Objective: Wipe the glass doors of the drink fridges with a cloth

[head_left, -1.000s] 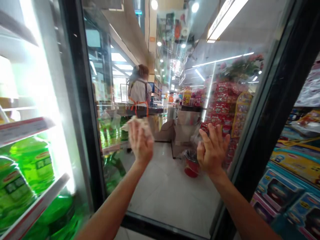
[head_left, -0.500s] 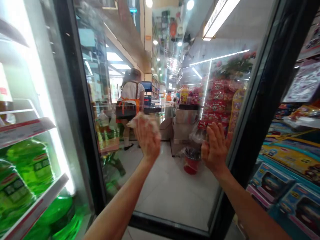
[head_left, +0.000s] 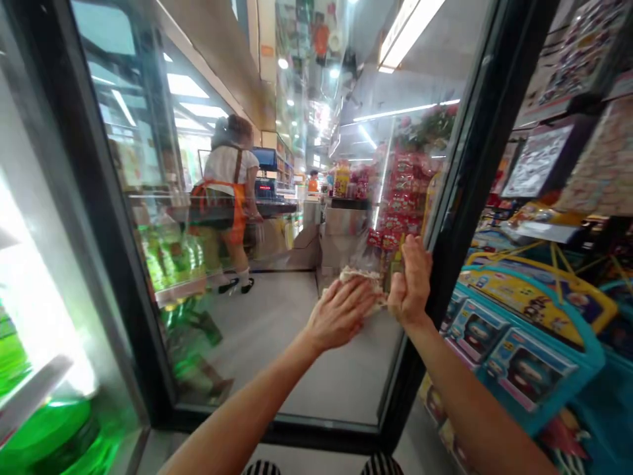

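A glass door (head_left: 277,369) in a black frame stands in front of me. My left hand (head_left: 341,313) lies with its fingers stretched over a pale crumpled cloth (head_left: 363,274), keeping it pressed on the lower right part of the pane. Part of the cloth is hidden under the palm. Close by on the right, my right hand (head_left: 411,280) rests by the black door frame (head_left: 457,198), its fingers pointing up and the thumb apart. I see nothing held in it.
Lit shelves with green bottles (head_left: 47,435) stand at the left. Boxed toys (head_left: 531,363) fill the right side. Through the glass, a person in an orange apron (head_left: 237,211) bends at a counter. Striped shoes or cuffs (head_left: 380,464) show at the bottom edge.
My left hand has moved the cloth right and down across the glass, closer to my right hand. The view has shifted, showing more of the toys. The red bucket is now hidden.
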### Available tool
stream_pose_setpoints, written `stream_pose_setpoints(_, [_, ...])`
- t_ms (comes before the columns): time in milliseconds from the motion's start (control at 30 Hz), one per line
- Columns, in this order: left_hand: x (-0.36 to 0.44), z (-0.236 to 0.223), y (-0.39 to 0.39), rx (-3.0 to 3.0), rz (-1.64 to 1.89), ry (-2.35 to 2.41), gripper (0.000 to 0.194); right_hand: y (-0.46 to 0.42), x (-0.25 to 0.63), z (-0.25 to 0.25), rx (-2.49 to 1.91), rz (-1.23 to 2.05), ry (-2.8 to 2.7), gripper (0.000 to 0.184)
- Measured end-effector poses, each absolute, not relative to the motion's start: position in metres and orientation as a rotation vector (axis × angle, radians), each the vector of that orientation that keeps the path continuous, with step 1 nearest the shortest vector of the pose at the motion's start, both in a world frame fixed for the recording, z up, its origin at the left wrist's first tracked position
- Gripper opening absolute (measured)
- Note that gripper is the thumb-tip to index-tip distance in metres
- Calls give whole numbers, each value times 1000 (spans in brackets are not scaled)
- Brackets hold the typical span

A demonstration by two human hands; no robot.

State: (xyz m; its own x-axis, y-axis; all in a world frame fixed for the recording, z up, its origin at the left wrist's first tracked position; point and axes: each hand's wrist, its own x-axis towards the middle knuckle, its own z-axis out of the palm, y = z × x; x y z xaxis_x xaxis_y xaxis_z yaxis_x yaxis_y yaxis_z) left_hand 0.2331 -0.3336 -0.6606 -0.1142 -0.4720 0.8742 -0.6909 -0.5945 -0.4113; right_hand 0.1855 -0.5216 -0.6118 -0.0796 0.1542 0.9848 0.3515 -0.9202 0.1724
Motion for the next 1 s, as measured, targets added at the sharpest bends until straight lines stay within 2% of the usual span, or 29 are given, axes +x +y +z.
stream_pose_setpoints(67, [234, -667, -329, 1945, 1786, -1279, 55, -523, 183, -612, -2065, -2118, -587, 53])
stream_pose_setpoints(167, [251, -662, -297, 1733, 1889, -620, 59, -521, 182, -612, -2023, -2115, -587, 52])
stream_pose_setpoints(233, [254, -659, -294, 1657, 1884, -422, 60, -520, 184, -613, -1971, -2118, -571, 51])
stream_pose_setpoints(300, [244, -664, -314, 1782, 1850, -698, 60, -521, 185, -613, -1956, -2119, -555, 51])
stream_pose_setpoints(400, [226, -681, -346, 1968, 1748, -1428, 56, -523, 183, -614, -2016, -2110, -574, 51])
stream_pose_setpoints(433, [224, -685, -347, 1976, 1732, -1504, 54, -524, 182, -614, -2032, -2100, -588, 51])
stream_pose_setpoints(467, [226, -687, -342, 1968, 1748, -1446, 53, -525, 181, -615, -2036, -2091, -603, 52])
stream_pose_setpoints(600, [240, -676, -308, 1784, 1857, -650, 64, -522, 181, -617, -1990, -2103, -590, 51])
stream_pose_setpoints(633, [239, -675, -308, 1786, 1850, -611, 66, -521, 182, -618, -1981, -2107, -579, 51])
stream_pose_setpoints(700, [232, -680, -323, 1892, 1827, -912, 65, -521, 183, -618, -1964, -2113, -571, 51])
stream_pose_setpoints(800, [220, -699, -351, 2003, 1745, -1673, 57, -523, 183, -618, -1997, -2106, -597, 51])
stream_pose_setpoints(833, [219, -704, -352, 2004, 1730, -1759, 55, -524, 182, -618, -2018, -2102, -605, 52])
stream_pose_setpoints(900, [225, -704, -338, 2013, 1751, -1543, 55, -525, 181, -618, -2042, -2089, -617, 53])
stream_pose_setpoints(1000, [239, -686, -307, 1872, 1832, -759, 62, -522, 181, -618, -2013, -2103, -589, 52])
